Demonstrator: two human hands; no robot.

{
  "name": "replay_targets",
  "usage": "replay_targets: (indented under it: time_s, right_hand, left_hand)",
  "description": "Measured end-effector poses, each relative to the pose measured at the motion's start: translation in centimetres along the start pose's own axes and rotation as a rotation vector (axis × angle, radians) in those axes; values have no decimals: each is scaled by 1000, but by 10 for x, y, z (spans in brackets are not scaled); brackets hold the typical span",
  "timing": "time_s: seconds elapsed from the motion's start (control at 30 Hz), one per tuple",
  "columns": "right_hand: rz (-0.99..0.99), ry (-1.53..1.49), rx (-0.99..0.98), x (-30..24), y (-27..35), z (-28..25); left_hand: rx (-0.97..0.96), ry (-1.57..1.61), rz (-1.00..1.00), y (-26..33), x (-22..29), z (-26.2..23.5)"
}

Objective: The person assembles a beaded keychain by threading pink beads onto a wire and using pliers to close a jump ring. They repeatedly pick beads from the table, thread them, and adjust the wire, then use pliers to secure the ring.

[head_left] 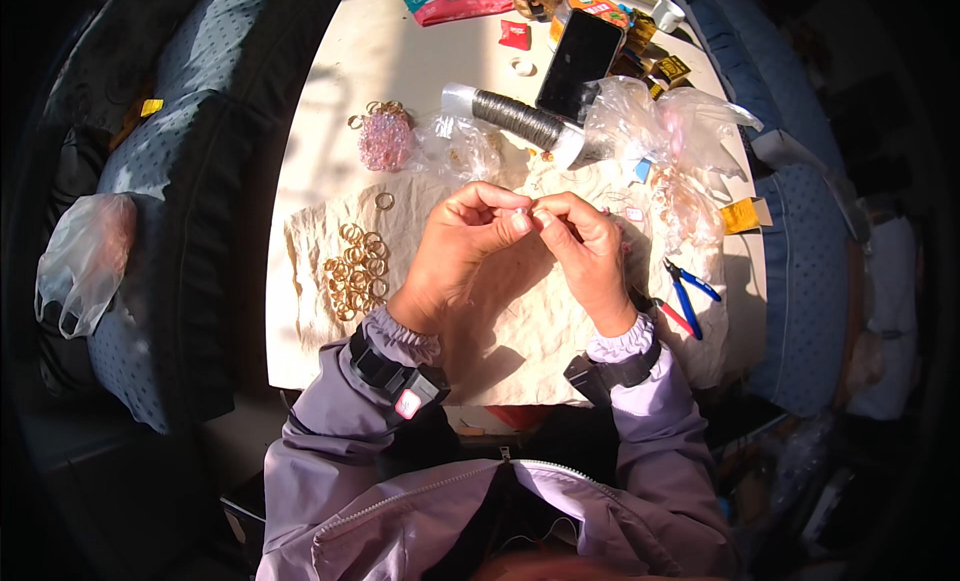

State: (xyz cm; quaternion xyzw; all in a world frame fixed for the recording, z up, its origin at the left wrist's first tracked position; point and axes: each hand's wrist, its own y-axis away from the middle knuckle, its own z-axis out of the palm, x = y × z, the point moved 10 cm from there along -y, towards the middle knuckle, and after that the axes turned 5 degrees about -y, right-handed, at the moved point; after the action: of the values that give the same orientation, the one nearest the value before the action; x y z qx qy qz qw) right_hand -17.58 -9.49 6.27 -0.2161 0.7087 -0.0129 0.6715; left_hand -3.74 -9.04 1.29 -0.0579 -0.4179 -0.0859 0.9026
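Above the middle of a beige cloth (510,376), my left hand (458,236) and my right hand (585,249) meet fingertip to fingertip. Thumb and forefinger of each are pinched together, with a tiny pale, shiny piece showing at the left fingertips. Its kind is too small to make out, and whatever the right fingers hold is hidden. Left of my hands lies a heap of gold-coloured rings (358,271), with one single ring (384,201) just beyond it. To the right rest blue-handled pliers (684,293) and a red-handled tool (676,317), partly by my right wrist.
Beyond the cloth sit a cluster of pink beads (385,143), a spool of dark wire (518,118), a black phone (582,63) and clear plastic bags (625,111). A white roll (522,67) and small packets stand farther back. Padded blue seats (800,271) flank the table.
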Motion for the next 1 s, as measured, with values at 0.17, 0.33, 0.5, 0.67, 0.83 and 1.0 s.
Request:
replay_targets:
  time_s: [0.17,0.33,0.5,0.67,0.83,1.0]
  right_hand:
    - [0,13,17,1,0,-2]
    - [7,28,0,1,1,-2]
    - [11,-47,5,2,-1,2]
    - [34,-23,10,2,0,-1]
    - [3,62,38,1,-2,-4]
    - [12,107,57,4,0,-8]
  left_hand:
    - [-32,78,-47,1,-7,3]
    - [-43,88,-49,1,-6,5]
    - [-36,71,7,1,-1,7]
    - [57,-79,32,0,3,-5]
    - [109,-232,49,0,9,-9]
    - [126,-299,86,3,15,-1]
